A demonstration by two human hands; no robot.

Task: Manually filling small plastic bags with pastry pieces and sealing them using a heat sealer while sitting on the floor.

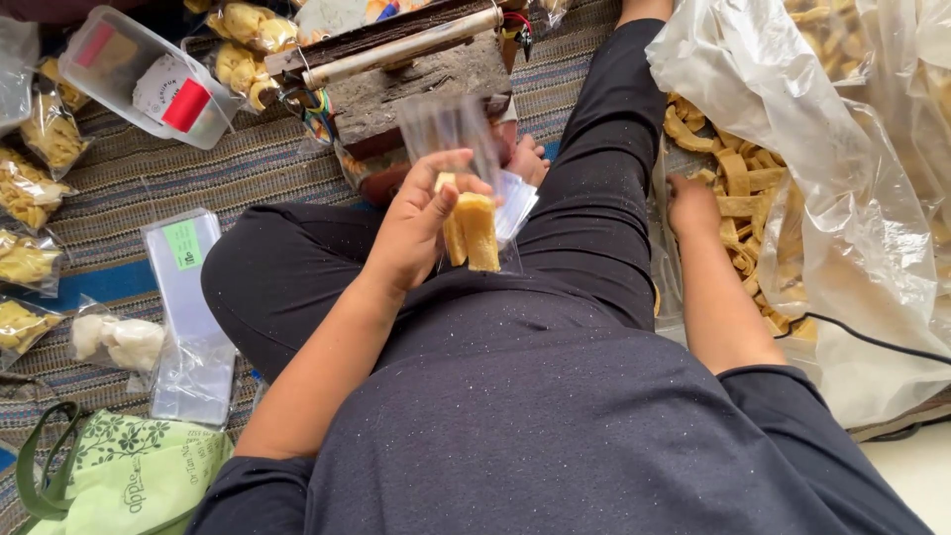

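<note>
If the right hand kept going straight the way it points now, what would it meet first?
The right hand reaches forward into the heap of flat yellow-brown strips in the big clear plastic bag. It already seems to touch them, so more strips come first, though depth is hard to judge.

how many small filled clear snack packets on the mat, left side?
5 clearly: four down the left edge, one with pale pieces. More at the top; some may be hidden.
</note>
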